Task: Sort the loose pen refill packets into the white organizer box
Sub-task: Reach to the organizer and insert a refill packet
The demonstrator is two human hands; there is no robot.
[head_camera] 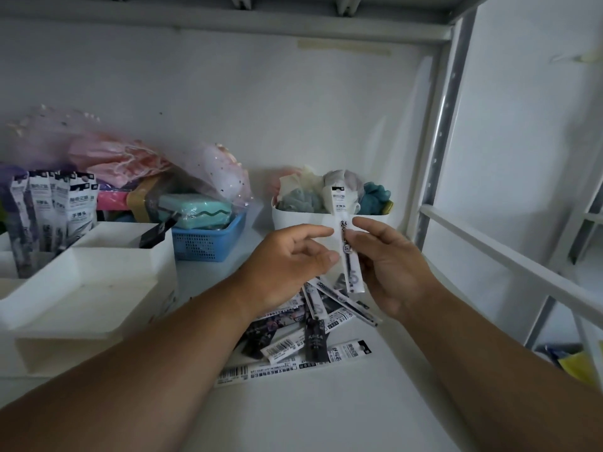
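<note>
Packet: one slim refill packet (346, 243) held upright above the shelf (326, 412), between both hands, over the loose pile (303, 334) near the shelf's middle.
Handling: likely feather-light, thin and bendy, its film slick; best pinched mid-length so it does not flop.
Right hand: right hand (391, 269) raised, palm inward, fingers (365, 225) curled round the packet's edge, pinching it.
Left hand: left hand (287, 269) alongside, fingers loosely extended, tips at the packet; whether it grips is unclear.
Box: white box (98, 282) at the shelf's left edge, packets already standing in its rear compartment.
</note>
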